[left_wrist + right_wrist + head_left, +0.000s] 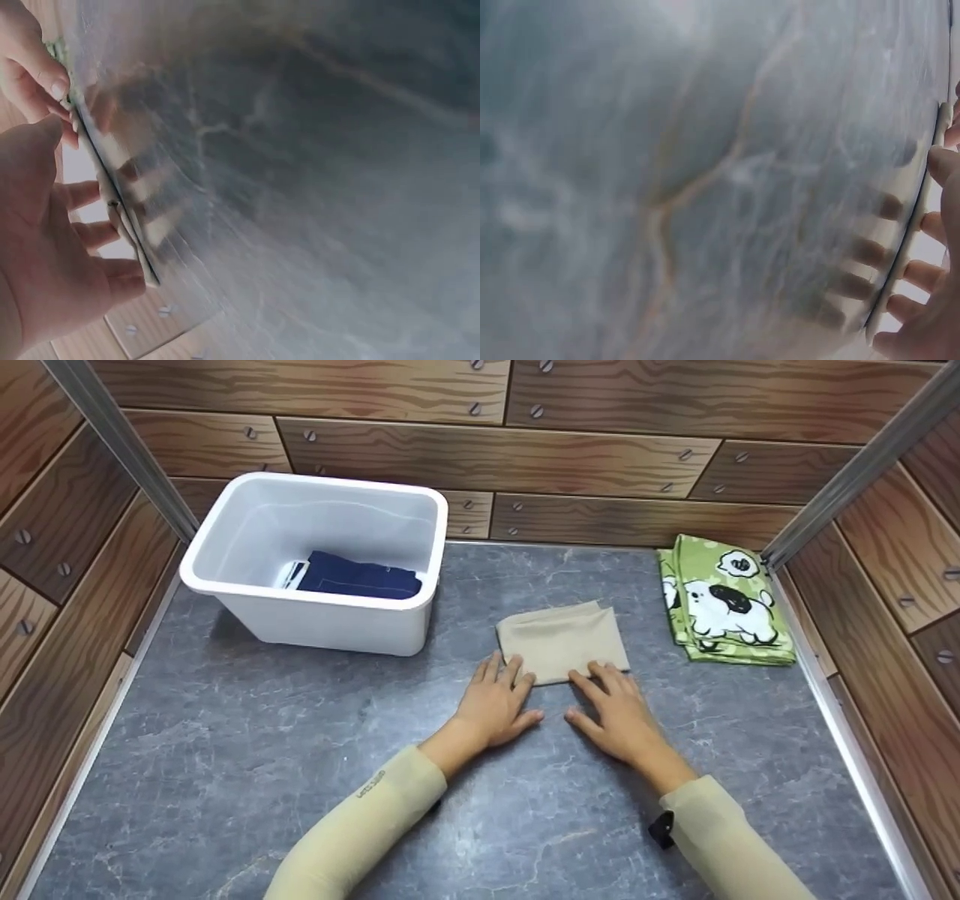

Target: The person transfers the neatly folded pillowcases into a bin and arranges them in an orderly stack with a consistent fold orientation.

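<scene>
A beige cloth, folded into a rough rectangle, lies flat on the grey marbled table. The left hand rests with spread, straight fingers on its near left corner. At the near right corner the right hand touches the fabric with its fingertips, thumb pointing inward. Seen edge-on in the left wrist view, the folded cloth is a thin layered strip under the fingers of the left hand. The right wrist view has the right hand at the same cloth's edge.
A white plastic bin stands at the back left, with folded dark blue fabric inside. Folded green cloth with a cartoon dog print lies at the back right. Wood-patterned walls and metal posts enclose the table.
</scene>
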`<state>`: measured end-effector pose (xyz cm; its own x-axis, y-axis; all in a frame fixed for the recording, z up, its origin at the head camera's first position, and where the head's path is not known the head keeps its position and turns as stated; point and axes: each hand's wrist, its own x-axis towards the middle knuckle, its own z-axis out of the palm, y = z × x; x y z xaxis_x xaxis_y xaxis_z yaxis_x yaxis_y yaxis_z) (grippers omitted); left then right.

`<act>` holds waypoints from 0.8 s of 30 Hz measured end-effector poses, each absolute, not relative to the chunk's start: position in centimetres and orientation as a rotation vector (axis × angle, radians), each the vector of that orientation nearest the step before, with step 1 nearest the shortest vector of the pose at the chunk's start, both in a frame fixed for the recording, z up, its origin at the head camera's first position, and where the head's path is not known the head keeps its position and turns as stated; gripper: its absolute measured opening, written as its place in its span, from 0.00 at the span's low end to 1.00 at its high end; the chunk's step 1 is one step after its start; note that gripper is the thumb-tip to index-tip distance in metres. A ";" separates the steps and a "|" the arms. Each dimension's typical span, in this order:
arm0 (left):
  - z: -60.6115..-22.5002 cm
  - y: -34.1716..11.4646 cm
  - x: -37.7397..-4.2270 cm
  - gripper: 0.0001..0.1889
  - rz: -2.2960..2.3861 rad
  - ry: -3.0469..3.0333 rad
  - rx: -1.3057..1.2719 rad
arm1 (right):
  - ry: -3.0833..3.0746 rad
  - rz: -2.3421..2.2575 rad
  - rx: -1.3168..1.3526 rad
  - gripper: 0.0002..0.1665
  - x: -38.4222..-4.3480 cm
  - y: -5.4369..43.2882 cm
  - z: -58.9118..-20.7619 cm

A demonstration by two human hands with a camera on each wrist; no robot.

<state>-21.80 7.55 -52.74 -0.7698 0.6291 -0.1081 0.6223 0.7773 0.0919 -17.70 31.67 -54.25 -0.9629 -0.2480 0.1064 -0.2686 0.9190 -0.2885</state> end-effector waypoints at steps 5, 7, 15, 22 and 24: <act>-52.4 9.0 -22.0 0.40 0.088 2.842 1.068 | -2.946 0.486 0.378 0.41 -18.3 32.3 -54.3; -52.5 9.5 -22.2 0.40 0.093 2.834 1.092 | -2.954 0.473 0.382 0.42 -18.9 32.5 -54.5; -53.5 9.5 -23.3 0.38 0.150 2.754 1.122 | -3.099 0.439 0.374 0.40 -20.2 32.8 -55.0; -53.6 8.5 -23.2 0.37 0.229 2.759 1.120 | -3.131 0.427 0.367 0.40 -19.5 31.6 -54.6; -53.5 8.1 -22.9 0.36 0.240 2.762 1.116 | -3.129 0.423 0.370 0.40 -19.1 31.1 -54.5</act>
<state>-22.86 8.09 -53.50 -0.7113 0.6982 -0.0811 0.6737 0.7102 0.2042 -19.11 31.08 -54.49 -0.9722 -0.2343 -0.0059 -0.2243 0.9375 -0.2661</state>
